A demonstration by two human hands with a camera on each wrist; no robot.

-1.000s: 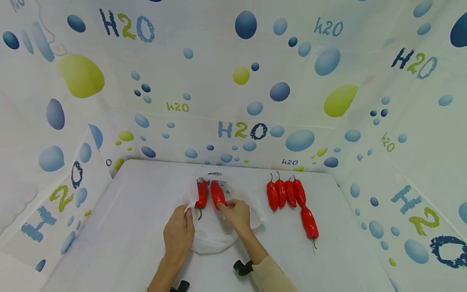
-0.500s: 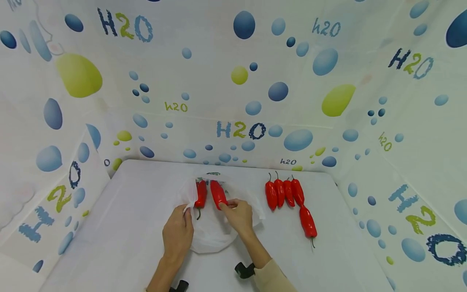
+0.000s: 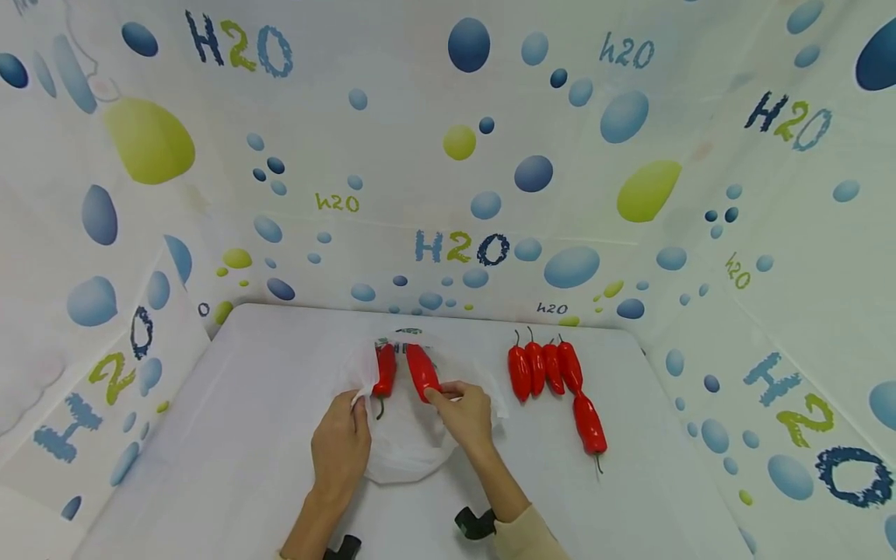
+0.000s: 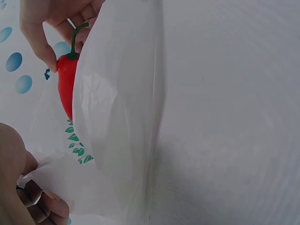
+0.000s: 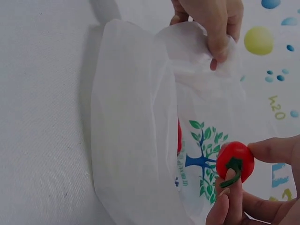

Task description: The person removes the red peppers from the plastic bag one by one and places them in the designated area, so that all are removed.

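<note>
My left hand pinches the near left edge of a white plastic bag, holding its mouth spread. My right hand holds a red chili pepper by its stem end, over the bag's opening. In the right wrist view, thumb and fingers grip this pepper around its green-stemmed top, beside the green and blue tree print on the bag. Another red pepper lies in the bag close to my left fingers, its stem pointing toward me. Its body is mostly hidden behind plastic in the right wrist view.
To the right of the bag several red peppers lie side by side, stems away from me. One more pepper touches the row's near end, stem toward me. Printed sheeting walls the white table at back and sides.
My right hand has shifted slightly to the right, carrying the pepper with it over the bag. My left hand keeps its hold on the bag's edge, nearly still.
</note>
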